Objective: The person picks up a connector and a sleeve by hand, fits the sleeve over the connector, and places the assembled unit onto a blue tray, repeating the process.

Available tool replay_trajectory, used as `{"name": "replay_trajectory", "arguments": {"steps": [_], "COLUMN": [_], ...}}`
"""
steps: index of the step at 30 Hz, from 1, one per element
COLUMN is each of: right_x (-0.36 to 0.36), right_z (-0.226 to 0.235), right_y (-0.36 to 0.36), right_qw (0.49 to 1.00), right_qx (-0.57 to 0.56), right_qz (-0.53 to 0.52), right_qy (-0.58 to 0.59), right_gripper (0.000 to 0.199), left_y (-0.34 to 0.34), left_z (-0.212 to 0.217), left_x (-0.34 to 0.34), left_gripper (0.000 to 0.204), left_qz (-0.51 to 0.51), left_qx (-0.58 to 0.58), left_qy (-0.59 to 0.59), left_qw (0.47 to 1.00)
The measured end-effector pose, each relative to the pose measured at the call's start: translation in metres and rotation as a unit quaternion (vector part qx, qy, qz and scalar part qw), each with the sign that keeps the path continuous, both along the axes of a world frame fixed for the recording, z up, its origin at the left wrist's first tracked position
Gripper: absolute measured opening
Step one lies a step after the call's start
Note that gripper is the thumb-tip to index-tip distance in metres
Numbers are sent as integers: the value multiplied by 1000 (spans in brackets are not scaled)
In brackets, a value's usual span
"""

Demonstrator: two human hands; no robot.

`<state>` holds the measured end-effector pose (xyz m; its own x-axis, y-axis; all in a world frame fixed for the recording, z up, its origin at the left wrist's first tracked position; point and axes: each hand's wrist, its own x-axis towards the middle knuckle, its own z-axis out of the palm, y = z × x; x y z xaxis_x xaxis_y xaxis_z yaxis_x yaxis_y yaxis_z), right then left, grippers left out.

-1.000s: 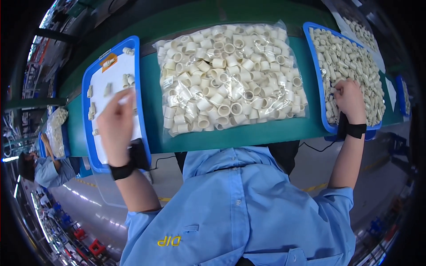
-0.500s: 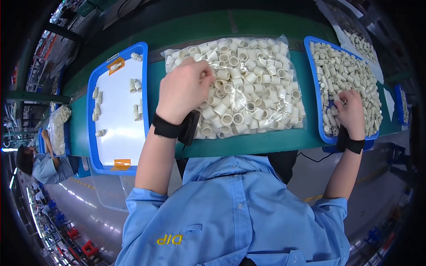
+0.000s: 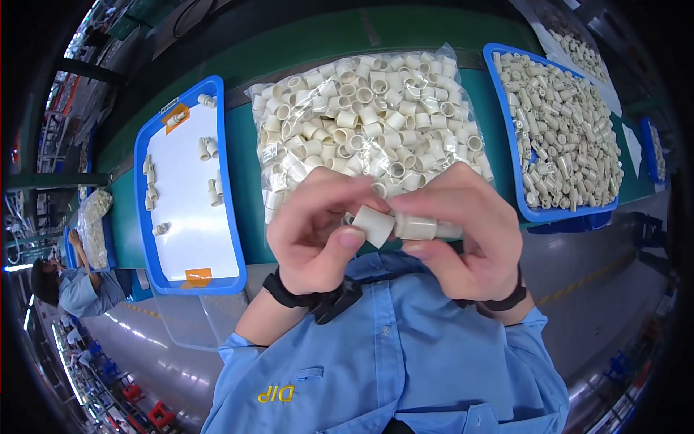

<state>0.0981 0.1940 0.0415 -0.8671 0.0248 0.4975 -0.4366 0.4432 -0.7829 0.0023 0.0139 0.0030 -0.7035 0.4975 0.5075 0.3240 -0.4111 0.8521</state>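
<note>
White plastic pieces meet in our hands.

Our left hand [image 3: 318,224] pinches a short white cap [image 3: 374,225]. Our right hand [image 3: 463,231] grips a little tube [image 3: 419,228]. They touch end to end, close above the clear bag of caps [image 3: 361,116].

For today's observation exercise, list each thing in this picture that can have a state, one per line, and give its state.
Left hand: closed on a short cream sleeve.
Right hand: closed on a cream tube piece, which meets the sleeve end to end.
Clear bag: full of cream sleeves, lying on the green table.
Left blue tray: nearly bare, a few pieces scattered.
Right blue tray: heaped full of tube pieces.
</note>
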Motion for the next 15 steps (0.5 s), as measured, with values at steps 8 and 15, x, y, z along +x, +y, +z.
{"name": "replay_trajectory", "arguments": {"steps": [8,15], "right_x": [-9,-9], "right_z": [-17,-4], "right_y": [-22,-5], "right_qw": [998,1000], "right_qx": [-67,-4], "right_qz": [2,15], "right_qy": [14,24], "right_gripper": [38,36], "left_y": [-4,-15], "left_z": [6,-6], "left_x": [-8,0], "left_gripper": [25,28], "left_qz": [34,-30], "left_qx": [-191,-242], "left_qy": [229,48], "left_qw": [954,969]}}
